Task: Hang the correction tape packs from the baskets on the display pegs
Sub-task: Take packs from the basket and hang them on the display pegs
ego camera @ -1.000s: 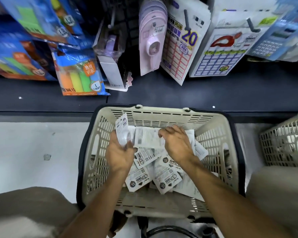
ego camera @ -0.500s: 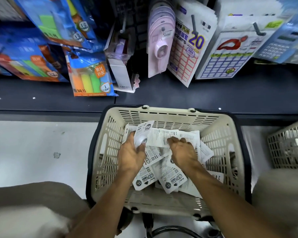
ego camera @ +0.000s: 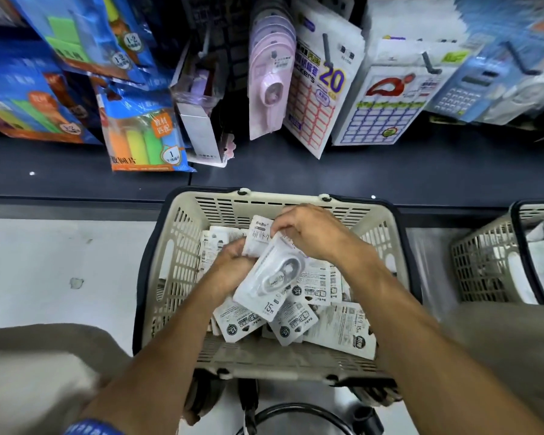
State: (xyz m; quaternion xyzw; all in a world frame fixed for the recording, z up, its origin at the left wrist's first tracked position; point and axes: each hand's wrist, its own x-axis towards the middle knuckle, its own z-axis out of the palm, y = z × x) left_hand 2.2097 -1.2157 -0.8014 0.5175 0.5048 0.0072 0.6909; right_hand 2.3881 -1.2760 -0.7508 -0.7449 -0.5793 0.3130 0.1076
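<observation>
A beige basket (ego camera: 176, 265) on the floor holds several white correction tape packs (ego camera: 296, 321). My left hand (ego camera: 230, 268) grips a small stack of packs (ego camera: 258, 237) above the pile. My right hand (ego camera: 314, 233) pinches the top of a face-up correction tape pack (ego camera: 270, 281) that lies tilted against the stack and my left hand. Pink correction tape packs (ego camera: 270, 89) hang on a peg of the display above the basket.
A dark shelf (ego camera: 390, 174) runs behind the basket. Blue sticky-note packs (ego camera: 145, 133), label sheets (ego camera: 318, 98) and calculators (ego camera: 471, 86) hang on the display. A second beige basket (ego camera: 490, 265) stands at the right. My knees flank the basket. A black cable loops below.
Both hands have lifted from the pile and come together. My right hand has picked up a face-up pack and brought it against the stack in my left hand.
</observation>
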